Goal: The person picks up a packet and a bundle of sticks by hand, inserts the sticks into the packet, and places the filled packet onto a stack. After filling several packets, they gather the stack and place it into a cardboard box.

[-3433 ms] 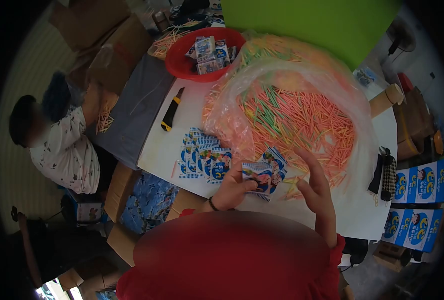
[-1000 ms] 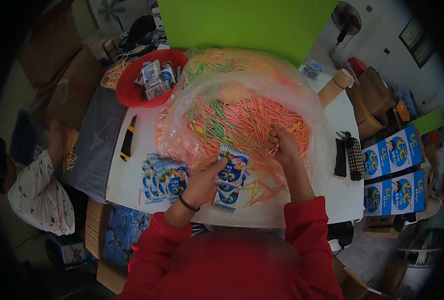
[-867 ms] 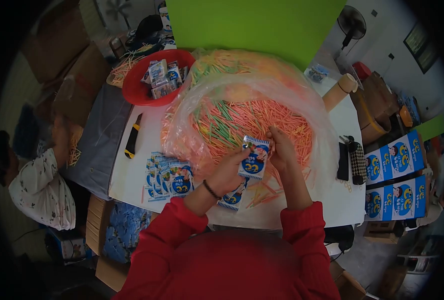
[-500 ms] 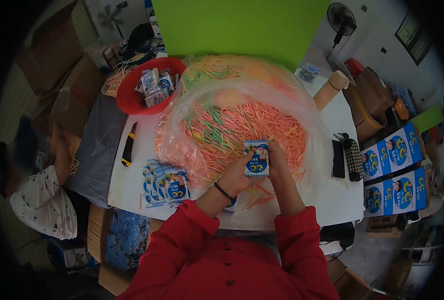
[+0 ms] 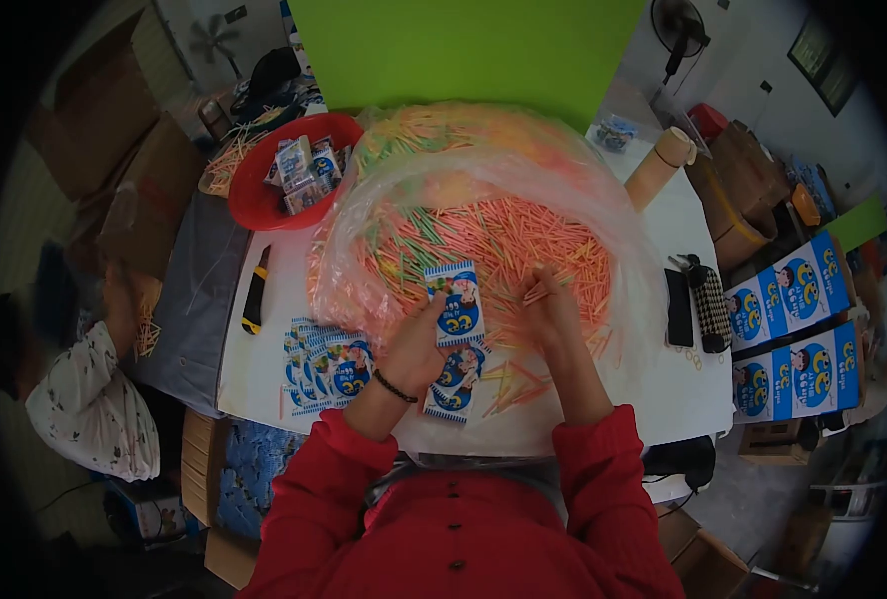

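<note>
In my left hand (image 5: 414, 347) is a small blue-and-white printed packet (image 5: 460, 309), pinched by its left edge and held upright over the front of the sticks. My right hand (image 5: 555, 314) is closed at the fingertips on a few thin pinkish sticks (image 5: 535, 292), just right of the packet. Both hands are at the mouth of a big clear plastic bag (image 5: 633, 260) full of thin pink, orange and green sticks (image 5: 483, 235). Below the held packet lie more packets (image 5: 453, 384) on the table. A fanned pile of packets (image 5: 329, 371) rests left of my left hand.
A red bowl (image 5: 249, 205) of packets stands at back left, above a yellow-black utility knife (image 5: 256, 290). At right are a tan bottle (image 5: 661, 168), a phone (image 5: 677, 299), a checked pouch (image 5: 707, 309) and printed boxes (image 5: 798, 369). A co-worker (image 5: 94, 399) sits at left.
My hands have moved apart. The left carried the packet leftward, uncovering packets on the table below; the right let go of the packet and now pinches a few sticks.
</note>
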A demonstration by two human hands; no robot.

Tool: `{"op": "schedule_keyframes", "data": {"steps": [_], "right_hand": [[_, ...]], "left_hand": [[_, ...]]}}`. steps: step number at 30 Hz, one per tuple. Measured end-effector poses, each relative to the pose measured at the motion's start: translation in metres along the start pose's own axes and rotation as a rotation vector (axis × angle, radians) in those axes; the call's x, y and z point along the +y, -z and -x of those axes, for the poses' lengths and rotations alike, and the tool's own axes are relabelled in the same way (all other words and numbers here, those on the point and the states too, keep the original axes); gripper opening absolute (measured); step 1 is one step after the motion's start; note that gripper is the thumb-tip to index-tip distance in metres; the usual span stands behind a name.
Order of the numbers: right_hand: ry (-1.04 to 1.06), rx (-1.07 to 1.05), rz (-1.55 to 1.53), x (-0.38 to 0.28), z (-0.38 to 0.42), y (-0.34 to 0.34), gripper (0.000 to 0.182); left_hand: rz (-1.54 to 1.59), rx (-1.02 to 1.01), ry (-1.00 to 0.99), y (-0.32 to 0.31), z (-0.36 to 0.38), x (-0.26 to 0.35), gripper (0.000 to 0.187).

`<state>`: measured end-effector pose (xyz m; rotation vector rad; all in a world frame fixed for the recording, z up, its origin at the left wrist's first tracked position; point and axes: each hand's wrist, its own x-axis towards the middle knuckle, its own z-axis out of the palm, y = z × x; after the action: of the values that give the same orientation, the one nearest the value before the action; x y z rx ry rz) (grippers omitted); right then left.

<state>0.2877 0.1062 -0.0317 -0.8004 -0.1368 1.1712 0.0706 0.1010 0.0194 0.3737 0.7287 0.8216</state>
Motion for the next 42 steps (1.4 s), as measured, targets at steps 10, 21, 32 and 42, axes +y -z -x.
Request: {"op": "schedule_keyframes", "data": {"steps": [10, 21, 32, 42], "right_hand": [[0.325, -0.294, 0.838, 0.009, 0.021, 0.01, 0.016], [0.379, -0.331, 1.003, 0.008, 0.024, 0.022, 0.017], [0.232, -0.338, 0.285, -0.027, 0.073, -0.014, 0.019], [0.353, -0.667, 0.449, -0.014, 0.116, -0.07, 0.017]], "left_hand": [[0.007, -0.098, -0.14, 0.017, 0.002, -0.001, 0.022], [-1.968, 0.28, -1.277, 0.003, 0.007, 0.023, 0.032], [-0.337, -0.173, -0.263, 0.029, 0.034, 0.008, 0.017], [-0.529, -0.189, -0.402, 0.029, 0.041, -0.019, 0.023]]}}
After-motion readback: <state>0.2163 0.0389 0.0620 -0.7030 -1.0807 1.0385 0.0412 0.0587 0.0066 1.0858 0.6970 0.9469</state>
